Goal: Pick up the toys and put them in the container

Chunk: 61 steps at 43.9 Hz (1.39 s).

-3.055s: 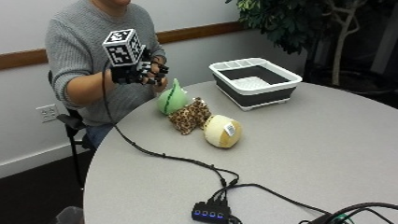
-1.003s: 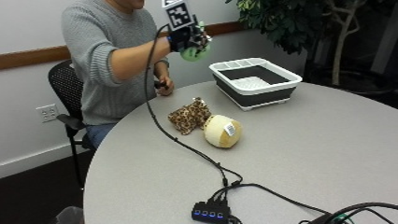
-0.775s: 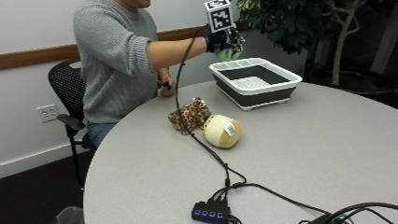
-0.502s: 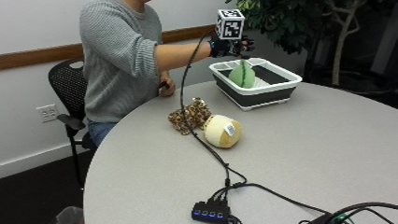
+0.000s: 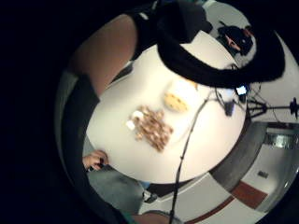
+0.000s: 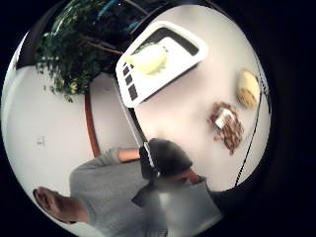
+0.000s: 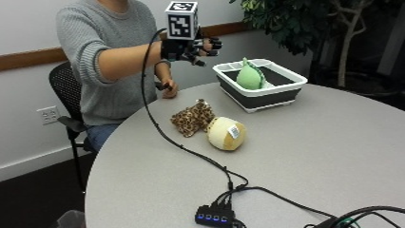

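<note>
Round and grey, the laminate table stands before a pale wall with a wooden rail, a leafy potted plant behind it. Above the table's far edge the black-gloved right hand hangs in the air with its fingers spread and relaxed, holding nothing; half a second ago it was over the container, and it now sits back toward the person. The bare left hand rests at the table's edge, curled round something small and dark. One toy is in the white-rimmed, dark-walled rectangular container: a green, pear-shaped plush toy, standing with its long axis near upright, its pointed tip up, unchanged from half a second ago. Two toys lie on the table, touching each other: a leopard-spotted plush toy and a pale yellow round plush toy.
</note>
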Tool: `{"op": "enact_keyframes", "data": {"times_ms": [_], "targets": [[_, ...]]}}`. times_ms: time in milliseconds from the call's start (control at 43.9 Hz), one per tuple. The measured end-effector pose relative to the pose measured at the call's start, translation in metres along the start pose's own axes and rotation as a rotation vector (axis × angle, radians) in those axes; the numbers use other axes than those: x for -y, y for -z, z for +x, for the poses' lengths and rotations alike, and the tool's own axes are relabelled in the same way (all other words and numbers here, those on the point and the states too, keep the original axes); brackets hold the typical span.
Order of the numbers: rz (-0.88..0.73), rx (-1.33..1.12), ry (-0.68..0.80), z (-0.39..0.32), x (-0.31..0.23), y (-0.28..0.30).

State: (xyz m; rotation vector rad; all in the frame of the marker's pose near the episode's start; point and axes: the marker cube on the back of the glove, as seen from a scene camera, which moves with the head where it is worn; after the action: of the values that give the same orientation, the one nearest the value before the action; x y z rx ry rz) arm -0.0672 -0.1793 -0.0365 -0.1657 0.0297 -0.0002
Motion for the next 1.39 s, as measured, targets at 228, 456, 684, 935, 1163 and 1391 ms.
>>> {"op": "enact_keyframes", "data": {"times_ms": [228, 456, 684, 935, 1163, 1391], "targets": [[0.026, 0.046, -0.179, 0.073, -0.043, 0.028], [0.016, 0.047, -0.227, 0.083, -0.017, 0.052], [-0.085, -0.017, -0.286, 0.101, 0.054, 0.012], [-0.360, -0.036, -0.382, 0.145, 0.101, -0.116], [-0.255, -0.055, -0.363, 0.154, 0.107, -0.195], [-0.020, -0.089, -0.380, 0.160, 0.118, -0.190]]}}
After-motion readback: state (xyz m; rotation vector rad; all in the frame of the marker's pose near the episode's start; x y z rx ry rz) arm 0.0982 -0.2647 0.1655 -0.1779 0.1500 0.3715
